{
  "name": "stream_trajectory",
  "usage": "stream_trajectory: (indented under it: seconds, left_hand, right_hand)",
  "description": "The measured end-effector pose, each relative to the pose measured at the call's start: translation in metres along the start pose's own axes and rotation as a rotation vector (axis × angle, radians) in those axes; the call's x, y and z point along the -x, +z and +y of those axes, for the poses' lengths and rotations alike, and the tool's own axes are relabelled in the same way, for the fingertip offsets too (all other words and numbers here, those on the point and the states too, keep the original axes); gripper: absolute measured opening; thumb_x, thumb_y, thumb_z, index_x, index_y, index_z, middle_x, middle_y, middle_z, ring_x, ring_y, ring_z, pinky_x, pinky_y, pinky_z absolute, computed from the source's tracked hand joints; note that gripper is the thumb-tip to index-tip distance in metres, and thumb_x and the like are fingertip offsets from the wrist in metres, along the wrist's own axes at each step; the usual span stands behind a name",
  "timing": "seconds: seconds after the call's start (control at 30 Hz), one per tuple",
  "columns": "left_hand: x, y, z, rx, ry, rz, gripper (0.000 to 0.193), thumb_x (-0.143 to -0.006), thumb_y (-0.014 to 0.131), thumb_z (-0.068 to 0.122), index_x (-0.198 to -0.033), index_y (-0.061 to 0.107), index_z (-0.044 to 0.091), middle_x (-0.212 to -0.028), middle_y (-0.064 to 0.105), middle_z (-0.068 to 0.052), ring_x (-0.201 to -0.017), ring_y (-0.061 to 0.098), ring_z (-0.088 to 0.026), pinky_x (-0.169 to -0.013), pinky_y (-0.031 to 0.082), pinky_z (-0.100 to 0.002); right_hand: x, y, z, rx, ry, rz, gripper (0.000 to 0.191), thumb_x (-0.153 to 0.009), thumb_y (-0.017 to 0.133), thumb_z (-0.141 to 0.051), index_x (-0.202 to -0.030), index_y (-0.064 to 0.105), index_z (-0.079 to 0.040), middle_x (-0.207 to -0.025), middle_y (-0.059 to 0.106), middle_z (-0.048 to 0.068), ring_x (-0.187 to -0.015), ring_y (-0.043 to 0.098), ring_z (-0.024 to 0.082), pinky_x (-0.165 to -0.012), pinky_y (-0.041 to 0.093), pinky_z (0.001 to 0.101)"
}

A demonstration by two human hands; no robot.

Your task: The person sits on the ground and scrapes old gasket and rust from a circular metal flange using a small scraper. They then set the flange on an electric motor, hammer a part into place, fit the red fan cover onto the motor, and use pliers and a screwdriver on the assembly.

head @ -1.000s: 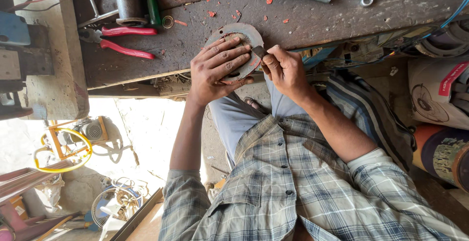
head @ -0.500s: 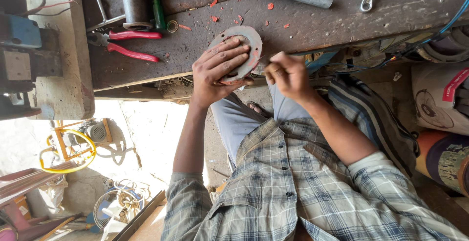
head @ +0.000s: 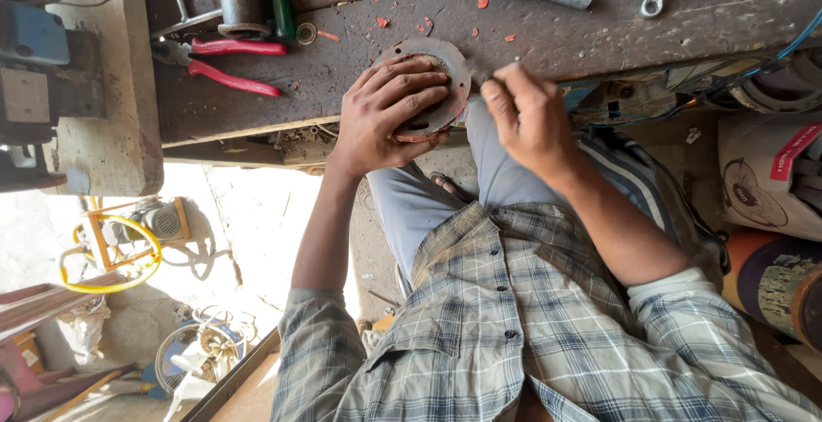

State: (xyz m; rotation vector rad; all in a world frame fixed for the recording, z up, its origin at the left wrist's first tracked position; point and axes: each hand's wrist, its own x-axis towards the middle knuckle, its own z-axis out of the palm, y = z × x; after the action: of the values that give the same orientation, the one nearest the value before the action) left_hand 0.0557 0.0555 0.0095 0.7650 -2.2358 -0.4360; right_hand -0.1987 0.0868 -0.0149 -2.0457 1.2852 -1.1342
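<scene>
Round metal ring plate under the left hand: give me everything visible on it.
The round grey metal ring plate is flat, disc-shaped, with a large central opening and small holes around its rim. Its surface looks dull and worn, with reddish residue at the lower edge. It lies at the near edge of the dark, scarred wooden workbench. The left hand presses spread fingers over it, hiding most of it. The right hand holds a small tool, too hidden to identify, at its right rim.
</scene>
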Motion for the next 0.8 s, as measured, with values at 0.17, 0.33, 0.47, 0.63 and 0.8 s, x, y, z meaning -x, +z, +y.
stream_trajectory:
  seconds: [0.17, 0.33, 0.47, 0.63, 0.8]
  left_hand:
    - [-0.003, 0.001, 0.001, 0.037, -0.013, 0.051, 0.052, -0.080, 0.090, 0.039, -0.121, 0.073, 0.013, -0.127, 0.072, -0.004, -0.129, 0.065, -0.028, -0.110, 0.053, -0.047]
    - [-0.008, 0.010, -0.001, -0.025, -0.047, 0.082, 0.060, -0.081, 0.090, 0.044, -0.125, 0.072, 0.009, -0.128, 0.071, -0.006, -0.129, 0.064, -0.031, -0.107, 0.053, -0.048]
    - [-0.017, 0.015, -0.008, -0.044, -0.087, 0.132, 0.053, -0.082, 0.089, 0.036, -0.124, 0.073, 0.008, -0.129, 0.071, -0.007, -0.129, 0.065, -0.032, -0.108, 0.055, -0.047]
    - [-0.032, 0.029, -0.023, -0.051, -0.094, 0.182, 0.049, -0.083, 0.089, 0.028, -0.124, 0.072, 0.007, -0.129, 0.071, -0.009, -0.129, 0.065, -0.033, -0.110, 0.056, -0.046]
    - [-0.039, 0.040, -0.036, -0.062, -0.099, 0.230, 0.048, -0.083, 0.091, 0.026, -0.123, 0.072, 0.007, -0.129, 0.070, -0.009, -0.128, 0.066, -0.032, -0.110, 0.056, -0.046]
  right_hand:
    - [0.013, 0.028, -0.003, -0.177, 0.199, 0.016, 0.025, -0.116, 0.052, -0.018, -0.097, 0.053, -0.002, -0.068, 0.058, 0.006, -0.057, 0.058, 0.013, -0.053, 0.044, 0.0309]
    - [0.007, 0.041, 0.008, -0.321, 0.244, 0.039, 0.027, -0.116, 0.049, -0.019, -0.095, 0.051, -0.002, -0.066, 0.058, 0.003, -0.055, 0.057, 0.009, -0.049, 0.044, 0.0272]
    - [-0.012, 0.040, 0.011, -0.355, 0.239, 0.059, 0.027, -0.115, 0.050, -0.019, -0.095, 0.052, -0.002, -0.066, 0.057, 0.003, -0.055, 0.057, 0.009, -0.049, 0.043, 0.0271]
    - [-0.039, 0.030, 0.024, -0.250, 0.157, 0.088, 0.028, -0.115, 0.055, -0.019, -0.093, 0.054, -0.002, -0.066, 0.059, 0.004, -0.057, 0.059, 0.010, -0.052, 0.045, 0.0284]
    - [-0.052, 0.022, 0.044, -0.314, 0.145, 0.001, 0.029, -0.114, 0.055, -0.021, -0.094, 0.055, -0.001, -0.065, 0.058, 0.004, -0.056, 0.058, 0.012, -0.051, 0.045, 0.0289]
